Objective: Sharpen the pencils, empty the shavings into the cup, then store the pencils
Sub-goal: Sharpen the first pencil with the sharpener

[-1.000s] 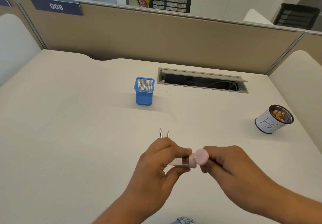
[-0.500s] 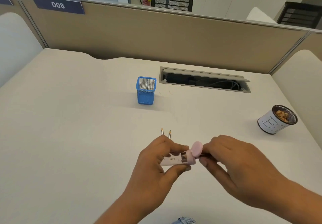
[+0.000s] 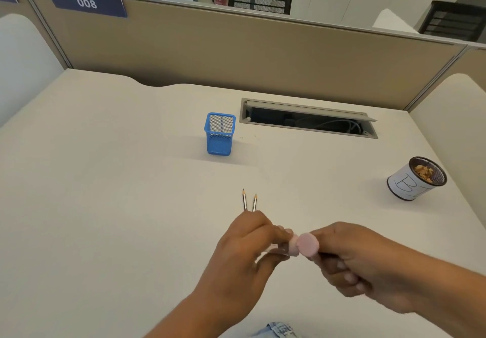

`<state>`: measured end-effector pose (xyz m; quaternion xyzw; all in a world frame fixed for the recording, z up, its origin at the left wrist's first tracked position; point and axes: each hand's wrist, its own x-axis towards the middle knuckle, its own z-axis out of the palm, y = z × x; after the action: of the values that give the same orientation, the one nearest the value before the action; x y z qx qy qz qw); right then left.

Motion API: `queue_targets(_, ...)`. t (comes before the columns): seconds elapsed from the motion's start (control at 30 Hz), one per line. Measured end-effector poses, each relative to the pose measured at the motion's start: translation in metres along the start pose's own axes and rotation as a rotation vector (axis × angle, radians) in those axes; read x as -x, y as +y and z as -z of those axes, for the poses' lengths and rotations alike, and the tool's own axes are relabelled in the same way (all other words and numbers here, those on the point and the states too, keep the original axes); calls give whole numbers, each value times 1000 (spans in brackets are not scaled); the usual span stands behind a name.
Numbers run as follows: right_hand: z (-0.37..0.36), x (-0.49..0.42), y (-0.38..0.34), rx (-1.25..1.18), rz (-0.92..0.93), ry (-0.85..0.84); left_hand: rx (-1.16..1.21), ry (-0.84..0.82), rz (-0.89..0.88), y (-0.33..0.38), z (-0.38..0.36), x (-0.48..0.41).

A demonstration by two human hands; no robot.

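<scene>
Sharpener [image 3: 290, 246], pink-capped with a clear barrel, sits low over the near middle of the desk [image 3: 105, 193], the left hand [image 3: 247, 248] pinching its body while the right hand [image 3: 363, 261] closes its grip around what appears to be a pencil fed into the round pink end [image 3: 307, 244]; the pencil itself is hidden inside the fist. Two sharpened pencils [image 3: 249, 201] lie side by side just beyond the left knuckles, points facing the far edge. Judged from this pose, the step is sharpening a further pencil, and it goes best with the barrel held steady, the pencil kept in line with the opening, and light, even turns so the lead does not snap. Far behind stands the blue mesh holder [image 3: 219, 135], upright and apparently empty. Well off to the right, the cup marked "B" [image 3: 413, 182] already holds shavings.
</scene>
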<state>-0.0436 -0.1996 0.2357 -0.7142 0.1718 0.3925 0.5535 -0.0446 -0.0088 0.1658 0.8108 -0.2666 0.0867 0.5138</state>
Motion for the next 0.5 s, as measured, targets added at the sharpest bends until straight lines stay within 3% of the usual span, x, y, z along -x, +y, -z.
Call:
queue_targets(0.13,2,2,6,793,465,283,133,-18,222,2,2,-1)
queue_targets(0.23,7,3,12,1295,826,440,181,3,276,7,5,-3)
queue_targets(0.4,9,-3,16,1404,990,511,188,-17,240,9,9,-2)
queue_targets(0.5,1,1,18,1320,870,446,160,13,185,7,6,0)
